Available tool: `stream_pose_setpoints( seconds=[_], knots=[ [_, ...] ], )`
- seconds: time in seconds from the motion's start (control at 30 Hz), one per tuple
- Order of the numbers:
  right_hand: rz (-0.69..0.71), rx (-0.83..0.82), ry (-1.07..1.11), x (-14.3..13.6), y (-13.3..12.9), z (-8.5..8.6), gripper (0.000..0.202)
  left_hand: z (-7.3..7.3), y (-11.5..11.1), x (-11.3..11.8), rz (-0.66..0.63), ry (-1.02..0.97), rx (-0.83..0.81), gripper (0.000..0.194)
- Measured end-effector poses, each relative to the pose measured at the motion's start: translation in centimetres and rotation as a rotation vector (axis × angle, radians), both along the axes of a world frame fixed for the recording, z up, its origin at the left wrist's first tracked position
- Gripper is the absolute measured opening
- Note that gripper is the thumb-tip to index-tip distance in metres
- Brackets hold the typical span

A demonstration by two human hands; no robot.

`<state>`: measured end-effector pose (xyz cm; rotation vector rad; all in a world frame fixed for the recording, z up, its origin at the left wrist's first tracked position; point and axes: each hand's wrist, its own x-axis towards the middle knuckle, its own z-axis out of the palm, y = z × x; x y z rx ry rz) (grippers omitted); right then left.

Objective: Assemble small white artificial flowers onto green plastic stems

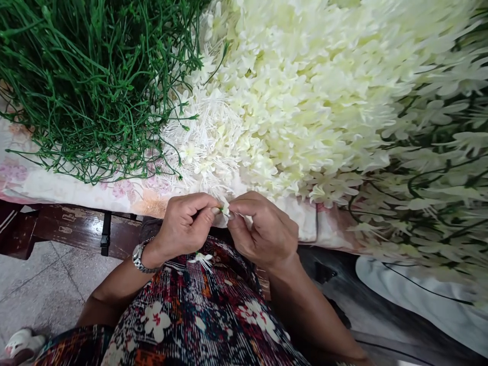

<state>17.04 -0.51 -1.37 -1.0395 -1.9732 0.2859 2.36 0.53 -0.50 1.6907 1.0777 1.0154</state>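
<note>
My left hand [185, 223] and my right hand [263, 229] meet at the table's front edge. Their fingertips pinch one small white artificial flower [225, 209] with a bit of green stem between them. A metal watch [139, 256] sits on my left wrist. One loose white flower piece [201, 259] lies on my patterned lap just below my left hand. Just beyond my hands lies a heap of spiky white stamen pieces [206, 137].
A big pile of cream fabric petals [305, 86] fills the table's middle. Green plastic stems [87, 76] are heaped at the left, assembled flower sprays [438, 168] at the right. A floral cloth [68, 185] covers the wooden table [76, 229]. A white bag [419, 295] lies lower right.
</note>
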Motion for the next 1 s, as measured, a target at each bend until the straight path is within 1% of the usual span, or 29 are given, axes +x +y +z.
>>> stream_pose_setpoints(
  seconds=[0.4, 0.6, 0.7, 0.83, 0.9, 1.0],
  knots=[
    [-0.040, 0.002, 0.009, -1.0, 0.3, -0.3, 0.019, -0.1, 0.0, 0.0, 0.074, -0.016, 0.021, 0.015],
    [-0.071, 0.049, -0.039, -0.9, 0.3, -0.3, 0.017, 0.0, 0.0, 0.1, 0.078, -0.026, -0.027, 0.016],
    [-0.036, 0.014, -0.043, -0.4, 0.3, 0.2, 0.014, -0.1, 0.0, -0.1, 0.051, -0.066, -0.082, 0.015],
    [0.030, -0.037, -0.063, 0.2, 0.4, 1.2, 0.014, -0.1, 0.0, -0.3, 0.021, -0.147, -0.191, 0.015],
    [0.058, -0.016, -0.089, 0.4, 0.4, 1.6, 0.014, 0.0, 0.0, -0.4, 0.024, -0.154, -0.206, 0.016],
    [0.070, 0.016, -0.133, 0.6, 0.4, 1.7, 0.014, 0.0, -0.1, -0.4, 0.030, -0.142, -0.181, 0.015]
  ],
)
